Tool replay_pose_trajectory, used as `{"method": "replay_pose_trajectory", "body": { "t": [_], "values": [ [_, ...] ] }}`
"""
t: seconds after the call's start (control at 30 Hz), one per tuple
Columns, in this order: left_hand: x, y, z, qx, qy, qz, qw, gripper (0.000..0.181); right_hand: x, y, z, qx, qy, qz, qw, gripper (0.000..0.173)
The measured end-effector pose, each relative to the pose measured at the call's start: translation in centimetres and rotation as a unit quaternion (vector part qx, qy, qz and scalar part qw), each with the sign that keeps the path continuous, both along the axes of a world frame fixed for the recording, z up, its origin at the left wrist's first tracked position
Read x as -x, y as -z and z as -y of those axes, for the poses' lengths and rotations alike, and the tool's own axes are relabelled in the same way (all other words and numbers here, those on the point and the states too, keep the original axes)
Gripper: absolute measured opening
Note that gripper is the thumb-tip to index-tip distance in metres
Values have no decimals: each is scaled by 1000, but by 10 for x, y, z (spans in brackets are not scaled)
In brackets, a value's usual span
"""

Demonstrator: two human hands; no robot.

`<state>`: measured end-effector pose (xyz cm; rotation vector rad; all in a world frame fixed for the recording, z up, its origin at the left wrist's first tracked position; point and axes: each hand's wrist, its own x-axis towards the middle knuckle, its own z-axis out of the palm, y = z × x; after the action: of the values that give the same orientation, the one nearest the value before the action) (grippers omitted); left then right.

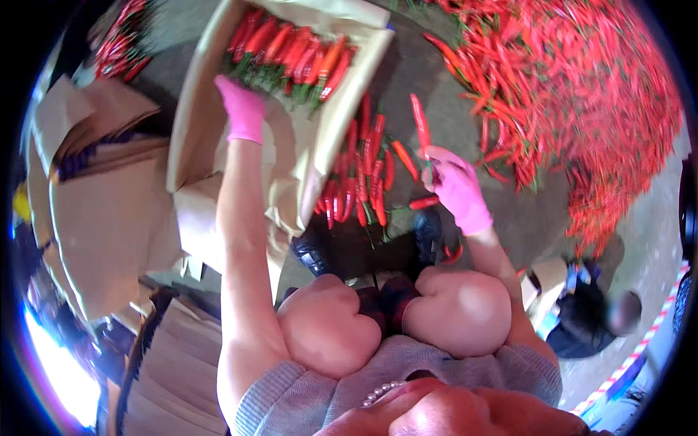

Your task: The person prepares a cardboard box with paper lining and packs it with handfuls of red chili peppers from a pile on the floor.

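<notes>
My left hand (242,106), in a pink glove with bare fingertips partly blurred, is inside a paper-lined cardboard box (185,125), beside a row of red chili peppers (289,52) with green stems. Whether its fingers hold anything cannot be seen. Pinched in my right hand (450,182), also pink-gloved, is a red chili pepper (419,120), its stem end at my fingers and its tip pointing away from me. Between the box and that hand, loose red chilies (371,169) lie side by side on the floor.
A large heap of red chilies (589,92) covers the floor at the right. Flattened cardboard and paper (114,218) are stacked at the left, with more chilies (122,43) beyond. Another person (586,321) is low at the right, near a striped tape (635,349).
</notes>
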<state>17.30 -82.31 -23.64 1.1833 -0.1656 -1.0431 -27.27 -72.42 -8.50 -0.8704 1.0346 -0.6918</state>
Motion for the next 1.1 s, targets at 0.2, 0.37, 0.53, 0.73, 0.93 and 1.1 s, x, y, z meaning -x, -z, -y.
{"method": "replay_pose_trajectory", "body": {
  "t": [0.2,0.37,0.53,0.73,0.93,1.1],
  "values": [
    [13,-31,-37,-72,-49,97,991,46,76,57,-13,-141,43,-117,982,51],
    [-22,-75,-45,-14,64,679,731,25,118,123,-102,-72,31,-375,924,49],
    [80,-175,-6,117,106,443,883,43,37,65,-83,-22,-141,-185,972,56],
    [128,-259,-31,143,361,619,683,41,41,107,-5,255,-40,-560,787,57],
    [201,-225,-115,155,748,588,267,36,45,121,51,177,-159,-535,810,38],
    [246,-133,-157,36,776,560,288,38,53,113,60,285,-54,-504,814,36]
  ]
}}
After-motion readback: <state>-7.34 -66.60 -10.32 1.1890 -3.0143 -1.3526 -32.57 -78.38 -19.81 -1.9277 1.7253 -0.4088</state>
